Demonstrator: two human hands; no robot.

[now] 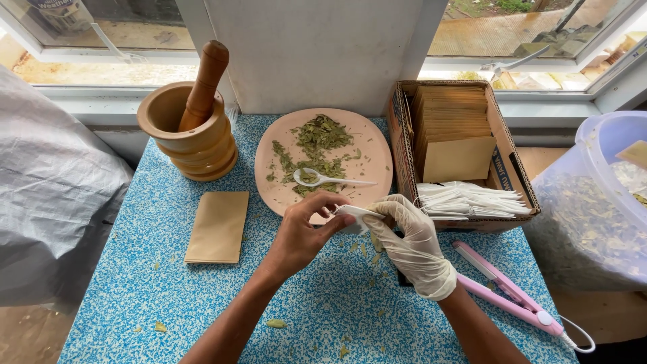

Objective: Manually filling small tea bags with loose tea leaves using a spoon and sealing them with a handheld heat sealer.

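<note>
Blue-and-white speckled tabletop [168,296] filled the lower half of the frame, set against a white wall with windows at the upper left and upper right. At the centre of the picture both hands met over a small white sachet [352,217]. The bare left hand [301,232] pinched its left edge between thumb and fingers, and the right hand [411,244], in a thin white glove, gripped its right side, so the sachet was grasped from both ends just above the table, at the near rim of a pale pink plate [377,145]. On that plate lay a scatter of dried green leaves [317,145] and a white plastic spoon [323,179], its bowl toward the left.

At the upper left of the frame stood a wooden mortar [195,145] with a wooden pestle [204,84] leaning inside it. Below it, left of the hands, a flat brown paper envelope [218,227] lay on the table. To the right of the plate sat a cardboard box [502,145] holding a stack of brown envelopes [453,131] and, at its near end, a row of white sachets [468,200]. At the lower right a pink heat sealer [509,290] lay slanted on the table. A clear plastic tub [606,195] of dried leaves stood at the right edge, and a grey sack [54,195] bulged at the left edge. Bits of leaf dotted the tabletop near the hands.
</note>
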